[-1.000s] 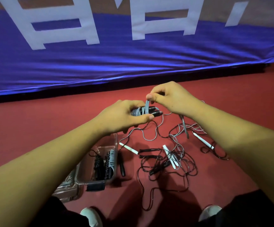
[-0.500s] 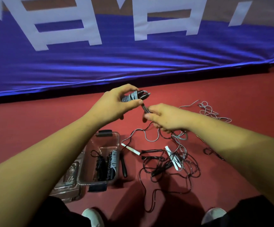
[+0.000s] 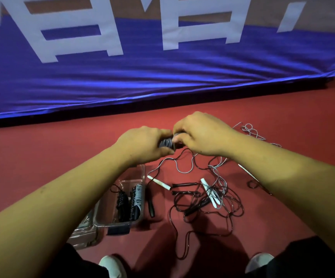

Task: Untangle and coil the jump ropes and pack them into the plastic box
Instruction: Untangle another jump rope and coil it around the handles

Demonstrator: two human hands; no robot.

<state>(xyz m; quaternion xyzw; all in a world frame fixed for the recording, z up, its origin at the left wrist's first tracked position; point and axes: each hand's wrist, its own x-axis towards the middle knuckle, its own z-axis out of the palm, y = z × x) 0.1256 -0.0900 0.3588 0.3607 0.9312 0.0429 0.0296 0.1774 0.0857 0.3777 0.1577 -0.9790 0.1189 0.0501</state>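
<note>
- Grip: L hand (image 3: 142, 144) clenched round coiled bundle (image 3: 165, 142) of grey cord on dark handles; R hand (image 3: 200, 135) has fingers curled over the bundle's R end. Hands are touching, held above floor (image 3: 42, 157).
- Grey cord (image 3: 182, 171) trails from under the hands down to the floor.
- Plastic box (image 3: 118, 224): clear, on red floor below L forearm, open. Inside: one black coiled rope (image 3: 122, 203) and one grey-wrapped coiled rope (image 3: 137, 197), side by side.
- Clear lid (image 3: 82, 233) lies just L of box, part hidden by L arm.
- Black handle (image 3: 150, 205) on floor, just beside box's R wall.
- Tangle (image 3: 228, 205) of dark and grey ropes on floor R of box, between the forearms. White handles in it: one (image 3: 159, 182) near box, a pair (image 3: 210, 194) mid-tangle.
- Loose grey loops (image 3: 251, 131) on floor beyond R wrist, apart from main tangle.
- Blue banner (image 3: 162, 77) w/ white lettering along floor's far edge.
- Two light shoes (image 3: 112, 265) at near edge.
</note>
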